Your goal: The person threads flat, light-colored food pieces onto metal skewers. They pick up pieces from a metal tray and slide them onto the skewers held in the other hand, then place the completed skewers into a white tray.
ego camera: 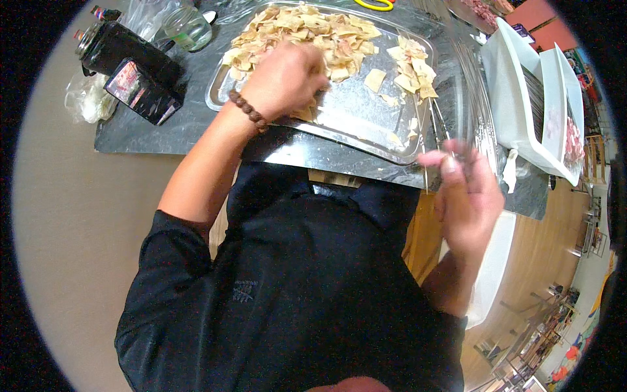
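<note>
My left hand (294, 73) is over the metal tray (352, 110), at the near edge of a heap of flat, pale yellow food pieces (313, 29). Its fingers are curled and blurred, so whether they hold a piece is hidden. Off the tray's near right corner is my right hand (468, 191), thumb and fingers pinched together. A blurred, thin streak rises from them, which looks like a metal skewer (459, 98). Several skewers threaded with the same pieces (414, 68) lie on the tray's right side, their bare ends pointing towards me.
Bare metal skewers (477, 98) lie right of the tray, beside white plastic bins (517, 98) holding more skewers and pink meat (573, 142). On the left stand a phone (142, 93), a dark jar (122, 49) and a glass jar (188, 29). Yellow-handled scissors (374, 5) lie at the far edge.
</note>
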`<action>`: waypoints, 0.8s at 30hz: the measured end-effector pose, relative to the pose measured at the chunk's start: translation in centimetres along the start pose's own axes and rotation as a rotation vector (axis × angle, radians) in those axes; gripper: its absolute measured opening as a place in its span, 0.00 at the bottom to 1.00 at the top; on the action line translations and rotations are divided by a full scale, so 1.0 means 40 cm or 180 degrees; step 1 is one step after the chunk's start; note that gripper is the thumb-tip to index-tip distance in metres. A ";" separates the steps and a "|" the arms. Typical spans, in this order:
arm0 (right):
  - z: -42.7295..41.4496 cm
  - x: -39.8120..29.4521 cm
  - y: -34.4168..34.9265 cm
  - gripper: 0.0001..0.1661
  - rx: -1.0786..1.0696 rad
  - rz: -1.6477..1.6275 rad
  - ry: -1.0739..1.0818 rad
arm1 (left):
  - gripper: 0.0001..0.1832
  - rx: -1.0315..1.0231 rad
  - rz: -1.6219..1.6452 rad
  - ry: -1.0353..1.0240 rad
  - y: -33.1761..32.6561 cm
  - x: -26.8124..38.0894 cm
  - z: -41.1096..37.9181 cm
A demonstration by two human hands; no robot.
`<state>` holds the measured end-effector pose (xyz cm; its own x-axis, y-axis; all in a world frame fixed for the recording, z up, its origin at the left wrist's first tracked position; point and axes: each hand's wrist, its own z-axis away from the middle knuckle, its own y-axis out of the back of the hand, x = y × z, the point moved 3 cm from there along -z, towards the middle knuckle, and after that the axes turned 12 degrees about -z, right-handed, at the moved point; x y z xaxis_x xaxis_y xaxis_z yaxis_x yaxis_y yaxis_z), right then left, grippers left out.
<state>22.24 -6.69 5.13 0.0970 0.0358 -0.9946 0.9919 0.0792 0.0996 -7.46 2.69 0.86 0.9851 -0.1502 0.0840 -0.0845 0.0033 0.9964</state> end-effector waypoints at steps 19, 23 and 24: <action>0.061 0.100 -0.008 0.21 0.0192 -0.0190 -0.0413 | 0.10 0.1126 -0.0123 -0.1408 0.011 0.094 0.053; 0.064 0.091 -0.011 0.20 0.0175 -0.0059 -0.0455 | 0.11 0.0880 -0.0279 -0.1499 -0.045 0.126 0.012; 0.068 0.088 -0.012 0.19 0.0209 -0.0129 -0.0494 | 0.10 0.0936 -0.0166 -0.1607 -0.041 0.128 0.005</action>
<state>22.32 -9.32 1.49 0.0633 -0.1208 -0.9907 0.9980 0.0119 0.0624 -2.30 1.70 -0.35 0.8017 -0.5954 -0.0517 -0.1470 -0.2803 0.9486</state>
